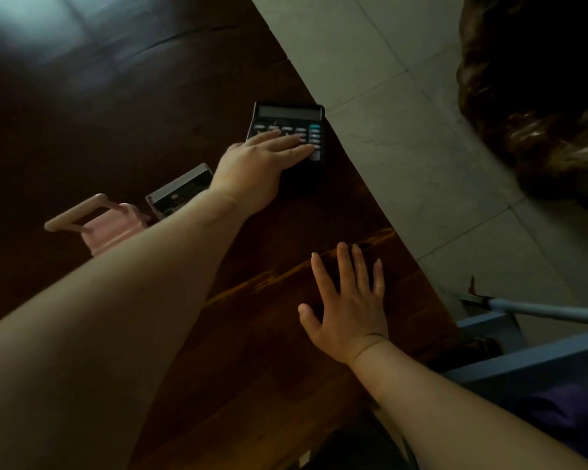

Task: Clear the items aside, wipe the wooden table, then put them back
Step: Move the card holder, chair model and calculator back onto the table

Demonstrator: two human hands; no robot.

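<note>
A black calculator (287,122) lies on the dark wooden table (116,113), close to its right edge. My left hand (258,164) rests flat on the calculator's lower keys, fingers together and extended, covering its near part. My right hand (348,300) lies palm down on the bare wood nearer to me, fingers spread, holding nothing. A pink object with a loop handle (99,222) and a small grey and black device (180,191) sit left of my left forearm, which partly hides both.
The table's right edge runs diagonally from top centre to bottom right, with pale floor tiles (421,147) beyond it. A dark carved wooden piece (540,113) stands at the upper right. A blue frame (523,351) is at the lower right.
</note>
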